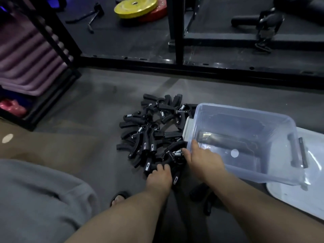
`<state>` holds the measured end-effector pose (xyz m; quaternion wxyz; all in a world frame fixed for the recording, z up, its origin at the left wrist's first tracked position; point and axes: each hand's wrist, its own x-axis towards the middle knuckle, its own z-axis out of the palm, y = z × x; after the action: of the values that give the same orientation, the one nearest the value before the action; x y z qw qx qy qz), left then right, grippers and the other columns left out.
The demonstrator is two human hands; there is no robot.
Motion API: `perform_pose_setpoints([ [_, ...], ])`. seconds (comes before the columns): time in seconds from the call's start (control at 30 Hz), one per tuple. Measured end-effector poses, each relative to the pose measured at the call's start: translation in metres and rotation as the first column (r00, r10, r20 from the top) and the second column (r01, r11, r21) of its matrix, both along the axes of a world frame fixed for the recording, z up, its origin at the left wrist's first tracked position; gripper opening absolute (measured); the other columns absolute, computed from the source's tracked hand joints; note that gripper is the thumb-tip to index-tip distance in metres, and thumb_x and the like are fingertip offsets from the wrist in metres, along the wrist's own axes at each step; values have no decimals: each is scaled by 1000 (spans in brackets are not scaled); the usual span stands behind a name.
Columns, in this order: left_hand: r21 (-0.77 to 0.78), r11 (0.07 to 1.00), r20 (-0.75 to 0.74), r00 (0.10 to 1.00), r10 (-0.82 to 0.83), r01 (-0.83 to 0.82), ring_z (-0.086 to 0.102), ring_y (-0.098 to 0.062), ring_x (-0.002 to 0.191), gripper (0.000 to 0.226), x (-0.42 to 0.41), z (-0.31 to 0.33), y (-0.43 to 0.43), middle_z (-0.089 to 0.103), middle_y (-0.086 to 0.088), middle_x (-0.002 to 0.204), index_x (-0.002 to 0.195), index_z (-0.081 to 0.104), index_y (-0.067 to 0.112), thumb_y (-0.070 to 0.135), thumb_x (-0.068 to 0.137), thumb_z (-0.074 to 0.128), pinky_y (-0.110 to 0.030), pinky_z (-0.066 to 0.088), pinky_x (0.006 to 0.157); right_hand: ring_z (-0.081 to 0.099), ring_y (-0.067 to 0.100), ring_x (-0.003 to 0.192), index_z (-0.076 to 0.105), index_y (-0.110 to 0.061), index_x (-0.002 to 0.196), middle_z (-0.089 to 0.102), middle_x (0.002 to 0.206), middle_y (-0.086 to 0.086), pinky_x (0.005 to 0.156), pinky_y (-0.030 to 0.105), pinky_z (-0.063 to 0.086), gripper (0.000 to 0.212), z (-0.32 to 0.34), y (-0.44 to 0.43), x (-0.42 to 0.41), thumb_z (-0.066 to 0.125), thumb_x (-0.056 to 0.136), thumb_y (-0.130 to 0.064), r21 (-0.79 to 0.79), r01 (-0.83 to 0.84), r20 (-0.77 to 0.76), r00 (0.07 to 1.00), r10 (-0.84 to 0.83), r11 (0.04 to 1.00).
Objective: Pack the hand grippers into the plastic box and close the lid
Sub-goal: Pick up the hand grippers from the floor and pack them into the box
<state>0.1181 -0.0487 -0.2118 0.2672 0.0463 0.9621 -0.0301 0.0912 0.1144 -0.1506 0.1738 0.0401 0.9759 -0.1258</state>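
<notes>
A heap of several black hand grippers (150,130) with steel springs lies on the grey floor. To its right stands the clear plastic box (273,137), open, with a few dark grippers on its bottom. The white lid (298,195) lies flat under and beside the box at the right. My left hand (159,176) rests on the near edge of the heap, fingers curled around a black hand gripper. My right hand (201,158) lies at the box's near left corner, fingers spread, thumb touching a gripper's spring.
A black rack (57,55) with purple mats stands at the left. A black steel frame (192,67) crosses the floor behind the heap; yellow and red weight plates (138,7) lie beyond. My grey-clad knee (35,199) and a sandalled foot (119,198) are near left.
</notes>
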Motion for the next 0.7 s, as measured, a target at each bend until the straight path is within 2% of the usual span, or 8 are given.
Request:
perform_pose_setpoints([
  [0.17, 87, 979, 209, 964, 165, -187, 48, -31, 123, 55, -4, 4, -6, 43, -12, 134, 135, 33, 15, 33, 89, 57, -42, 40, 99, 58, 31, 115, 41, -18, 133, 63, 124, 10, 95, 45, 43, 61, 14, 12, -2, 19, 96, -63, -113, -24, 119, 992, 37, 993],
  [0.23, 94, 991, -92, 990, 103, -95, 58, -29, 105, 37, -9, 4, -6, 55, -9, 115, 120, 53, 15, 22, 84, 55, -40, 46, 86, 56, 31, 118, 45, -16, 131, 61, 126, 11, 96, 42, 41, 60, 19, 17, 1, 22, 97, -61, -92, -49, 168, 984, 64, 995],
  [0.3, 77, 997, -244, 970, 17, 2, 58, -28, 91, 38, -19, 4, -1, 56, -8, 101, 111, 62, 14, 19, 74, 58, -40, 46, 79, 54, 31, 120, 45, -15, 132, 59, 129, 11, 97, 41, 39, 59, 21, 18, 4, 26, 98, -59, -38, -67, 158, 985, 72, 997],
  [0.33, 79, 997, -222, 975, 2, 16, 56, -29, 99, 48, -23, 1, 1, 56, -9, 110, 124, 56, 12, 21, 77, 56, -42, 43, 87, 52, 31, 122, 43, -15, 136, 57, 131, 11, 98, 41, 37, 60, 21, 18, 5, 27, 98, -59, -4, -68, 129, 989, 68, 998],
  [0.4, 63, 995, -106, 991, 85, -79, 45, -29, 123, 68, -30, -12, 3, 46, -10, 134, 151, 20, 9, 28, 91, 47, -46, 29, 108, 49, 29, 126, 37, -16, 143, 53, 137, 9, 102, 41, 34, 62, 18, 15, 11, 30, 97, -57, 25, -38, 20, 999, 38, 999],
  [0.47, 23, 992, -14, 992, 123, -123, 41, -28, 131, 77, -32, -21, 2, 41, -9, 142, 153, 3, 8, 33, 94, 46, -46, 21, 113, 49, 28, 126, 35, -17, 145, 53, 137, 6, 103, 40, 33, 62, 13, 12, 21, 28, 97, -55, 44, -15, -95, 995, 19, 999],
  [0.6, 10, 1000, -46, 999, -18, 19, 49, -27, 122, 61, -21, -15, -11, 46, -7, 132, 137, 36, 15, 30, 85, 63, -43, 34, 104, 48, 24, 125, 38, -19, 141, 54, 135, 1, 105, 36, 30, 53, 5, 13, 35, 26, 99, -50, 73, -44, -102, 993, 51, 996],
  [0.7, 110, 993, -144, 989, -17, 33, 51, -26, 116, 38, -21, 6, -9, 46, -5, 127, 125, 45, 18, 28, 90, 56, -40, 42, 92, 48, 23, 123, 40, -21, 137, 54, 131, 0, 103, 35, 31, 45, 19, 18, 32, 31, 100, -46, 67, -34, -78, 996, 39, 997],
])
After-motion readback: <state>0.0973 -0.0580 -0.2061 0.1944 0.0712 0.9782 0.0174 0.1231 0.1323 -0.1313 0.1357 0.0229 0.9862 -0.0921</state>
